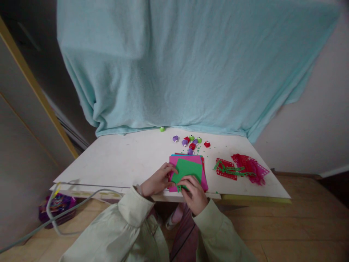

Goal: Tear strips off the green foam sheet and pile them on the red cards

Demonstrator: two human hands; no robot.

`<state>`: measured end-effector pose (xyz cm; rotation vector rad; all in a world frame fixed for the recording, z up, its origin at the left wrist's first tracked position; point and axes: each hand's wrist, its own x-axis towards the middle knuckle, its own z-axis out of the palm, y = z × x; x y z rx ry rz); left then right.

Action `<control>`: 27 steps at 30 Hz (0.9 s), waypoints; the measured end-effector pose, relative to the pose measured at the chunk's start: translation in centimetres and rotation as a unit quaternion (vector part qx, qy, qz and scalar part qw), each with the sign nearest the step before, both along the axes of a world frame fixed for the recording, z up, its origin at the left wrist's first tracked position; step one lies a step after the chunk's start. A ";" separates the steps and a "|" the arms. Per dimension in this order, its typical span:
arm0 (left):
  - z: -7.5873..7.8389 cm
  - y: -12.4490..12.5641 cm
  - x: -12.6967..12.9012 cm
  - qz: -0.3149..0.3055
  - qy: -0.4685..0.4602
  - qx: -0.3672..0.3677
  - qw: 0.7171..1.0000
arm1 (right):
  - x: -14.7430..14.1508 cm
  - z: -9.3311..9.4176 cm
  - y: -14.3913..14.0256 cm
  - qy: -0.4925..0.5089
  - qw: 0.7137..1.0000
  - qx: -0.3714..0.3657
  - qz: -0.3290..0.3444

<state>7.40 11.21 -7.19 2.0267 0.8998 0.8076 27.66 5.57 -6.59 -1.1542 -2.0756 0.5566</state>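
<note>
A green square craft sheet (191, 168) lies on a stack of pink sheets (172, 160), with blue and red edges showing beneath, at the table's front edge. My left hand (159, 179) grips the left side of the green sheet, its index finger above and its thumb near the lower left corner. My right hand (194, 193) is closed in a pinch at the sheet's lower left edge, where a small ragged green strip (179, 188) sticks out. Its fingertips are close to my left thumb. The fingers partly hide the lower edge.
Beyond the stack sit several small purple, red and green figures with eyes (192, 146), among green scraps. At right lie a red perforated sheet (227, 174), green strips (234, 169) and pink-red netted pieces (249, 168). A blue cloth (174, 72) hangs behind the white table (131, 156).
</note>
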 end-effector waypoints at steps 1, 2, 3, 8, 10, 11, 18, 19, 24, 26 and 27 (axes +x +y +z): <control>0.0 0.0 0.0 0.000 0.000 0.001 1.000 | -0.1 0.0 0.1 -0.004 1.000 0.001 -0.003; -0.1 0.1 0.1 0.000 -0.001 0.003 1.000 | -0.2 0.0 0.1 -0.008 1.000 0.001 -0.005; -0.1 0.1 0.1 0.000 -0.002 0.006 1.000 | -0.2 0.0 0.2 -0.012 1.000 0.003 -0.005; -0.1 0.1 0.0 -0.001 0.007 0.016 1.000 | -0.1 -0.1 0.3 -0.004 1.000 0.015 0.011; 0.1 0.1 0.0 0.000 0.012 0.009 1.000 | 0.3 -0.2 0.3 0.005 1.000 0.018 0.020; 0.2 0.0 0.0 0.001 0.013 0.005 1.000 | 0.6 -0.2 0.3 0.009 0.999 0.020 0.023; 0.2 0.1 0.1 0.007 0.009 -0.028 1.000 | 3.5 0.0 -0.3 0.005 0.999 0.026 0.045; 0.1 0.1 0.0 0.007 0.010 -0.029 0.999 | 3.8 0.1 -0.5 0.002 0.999 0.026 0.046; -0.1 0.2 0.0 0.009 0.006 -0.024 1.000 | 4.0 1.3 -1.3 0.004 0.999 0.018 0.045; 0.0 0.2 0.0 0.008 0.008 -0.029 1.000 | 3.6 1.6 -1.4 -0.001 0.999 0.011 0.043; 0.0 0.2 0.0 0.007 0.010 -0.032 0.999 | 3.3 1.6 -1.3 -0.007 0.999 0.010 0.043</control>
